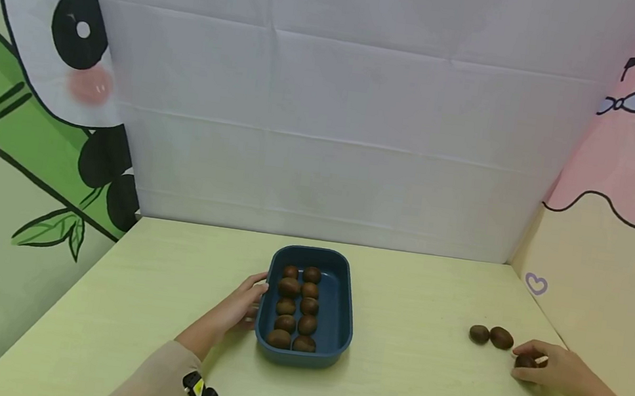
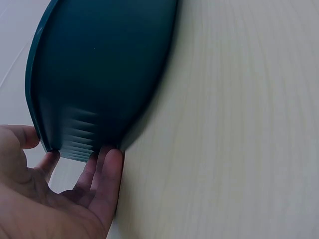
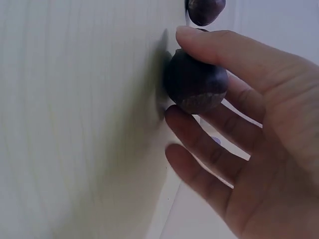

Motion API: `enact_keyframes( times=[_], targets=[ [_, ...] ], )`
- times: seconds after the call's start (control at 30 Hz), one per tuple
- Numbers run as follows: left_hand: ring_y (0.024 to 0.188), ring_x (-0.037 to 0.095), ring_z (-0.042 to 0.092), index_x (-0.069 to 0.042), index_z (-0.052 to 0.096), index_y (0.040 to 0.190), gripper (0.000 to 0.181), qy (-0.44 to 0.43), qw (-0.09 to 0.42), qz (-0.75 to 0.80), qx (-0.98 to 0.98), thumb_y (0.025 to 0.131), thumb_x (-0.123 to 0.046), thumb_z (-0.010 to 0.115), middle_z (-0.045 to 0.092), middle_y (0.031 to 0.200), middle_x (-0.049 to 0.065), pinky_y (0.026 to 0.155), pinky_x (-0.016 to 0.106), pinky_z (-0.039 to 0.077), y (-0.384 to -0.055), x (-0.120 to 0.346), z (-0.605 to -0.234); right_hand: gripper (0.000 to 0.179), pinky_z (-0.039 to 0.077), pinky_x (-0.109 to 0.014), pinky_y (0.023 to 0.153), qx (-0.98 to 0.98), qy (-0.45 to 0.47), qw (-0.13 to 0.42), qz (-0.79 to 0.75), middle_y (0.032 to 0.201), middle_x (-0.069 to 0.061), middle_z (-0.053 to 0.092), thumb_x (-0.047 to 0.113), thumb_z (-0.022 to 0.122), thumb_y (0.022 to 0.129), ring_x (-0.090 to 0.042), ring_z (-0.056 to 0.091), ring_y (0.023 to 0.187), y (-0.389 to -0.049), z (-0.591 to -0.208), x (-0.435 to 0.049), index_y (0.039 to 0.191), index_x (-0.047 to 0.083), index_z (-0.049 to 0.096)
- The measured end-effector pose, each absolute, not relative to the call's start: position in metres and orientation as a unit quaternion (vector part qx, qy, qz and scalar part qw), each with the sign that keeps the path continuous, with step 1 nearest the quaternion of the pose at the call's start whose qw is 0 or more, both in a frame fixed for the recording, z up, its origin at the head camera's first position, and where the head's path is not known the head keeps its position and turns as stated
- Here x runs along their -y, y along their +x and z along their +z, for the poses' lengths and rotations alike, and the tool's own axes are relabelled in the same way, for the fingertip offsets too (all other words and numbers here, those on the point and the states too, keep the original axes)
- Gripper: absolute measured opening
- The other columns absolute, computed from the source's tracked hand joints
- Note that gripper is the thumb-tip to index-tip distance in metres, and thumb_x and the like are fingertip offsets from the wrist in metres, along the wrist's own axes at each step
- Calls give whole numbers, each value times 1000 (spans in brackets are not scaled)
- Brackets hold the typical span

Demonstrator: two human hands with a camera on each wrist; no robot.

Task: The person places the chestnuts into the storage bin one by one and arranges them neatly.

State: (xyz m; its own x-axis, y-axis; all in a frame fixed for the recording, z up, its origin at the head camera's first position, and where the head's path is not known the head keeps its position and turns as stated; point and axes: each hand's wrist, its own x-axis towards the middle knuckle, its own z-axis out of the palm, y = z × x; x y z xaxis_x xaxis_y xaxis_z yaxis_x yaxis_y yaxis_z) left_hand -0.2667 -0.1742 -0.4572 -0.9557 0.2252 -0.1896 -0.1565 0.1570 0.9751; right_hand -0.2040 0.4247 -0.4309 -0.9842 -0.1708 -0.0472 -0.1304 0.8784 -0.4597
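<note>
A blue rectangular tray point(image 1: 331, 332) holds several brown chestnuts point(image 1: 309, 306) lined up in two columns along its left and middle part. My left hand point(image 1: 237, 304) rests at the tray's left side, its fingertips touching the outer wall and the thumb at the rim; the left wrist view shows that wall point(image 2: 99, 64) from outside. Far to the right, my right hand point(image 1: 560, 372) pinches a dark chestnut point(image 3: 197, 84) between thumb and fingers, low over the table. Two of the fingers below it are apart from the nut in the right wrist view.
Two more chestnuts point(image 1: 501, 338) lie side by side just left of my right hand. The pale wooden table point(image 1: 400, 393) meets a white sheet point(image 1: 326, 179) at the back and a painted wall point(image 1: 627, 295) close on the right.
</note>
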Motion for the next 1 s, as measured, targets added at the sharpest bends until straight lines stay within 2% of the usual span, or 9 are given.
enact_keyframes(
  times=[0.27, 0.43, 0.57, 0.67, 0.77, 0.9, 1.0],
  targets=[
    [104, 29, 67, -17, 26, 157, 58, 27, 145, 649, -746, 106, -40, 42, 57, 133, 23, 79, 40, 53, -266, 174, -458, 36, 45, -41, 75, -976, -72, 37, -200, 103, -2, 65, 35, 80, 86, -18, 55, 90, -204, -429, -421, 111, 11, 71],
    [105, 29, 67, -18, 26, 157, 59, 28, 148, 650, -745, 106, -41, 43, 57, 133, 23, 80, 40, 53, -267, 174, -458, 36, 46, -35, 69, -970, -88, 45, -221, 108, -8, 66, 33, 79, 87, -19, 57, 85, -204, -424, -414, 113, 9, 70],
    [104, 28, 67, -19, 25, 157, 58, 29, 151, 650, -744, 106, -41, 41, 57, 134, 23, 80, 39, 53, -267, 174, -458, 37, 46, -30, 64, -966, -112, 40, -229, 113, -12, 67, 32, 79, 86, -12, 59, 77, -207, -419, -404, 114, 10, 70],
    [104, 28, 67, -19, 26, 157, 57, 29, 149, 651, -744, 106, -41, 41, 57, 133, 23, 79, 39, 53, -268, 175, -459, 36, 45, -28, 61, -963, -143, 24, -229, 108, -8, 67, 31, 81, 85, -7, 56, 72, -210, -415, -392, 112, 10, 70],
    [103, 28, 68, -19, 27, 157, 57, 27, 147, 651, -744, 106, -40, 41, 57, 133, 22, 79, 39, 53, -267, 174, -459, 35, 46, -28, 65, -957, -178, 13, -230, 106, -4, 67, 30, 82, 84, -6, 56, 78, -214, -409, -376, 112, 11, 70],
    [104, 29, 67, -18, 27, 157, 58, 28, 145, 652, -744, 106, -40, 43, 58, 133, 23, 79, 40, 54, -268, 173, -458, 38, 49, -28, 69, -941, -215, 32, -261, 106, -2, 68, 31, 80, 86, -8, 61, 85, -222, -397, -348, 116, 11, 69],
    [105, 28, 67, -18, 26, 157, 58, 27, 147, 653, -743, 106, -40, 43, 57, 133, 23, 80, 40, 54, -268, 174, -459, 38, 51, -28, 68, -925, -241, 55, -288, 105, -1, 67, 32, 79, 87, -9, 63, 79, -228, -389, -323, 118, 13, 68]
  ],
)
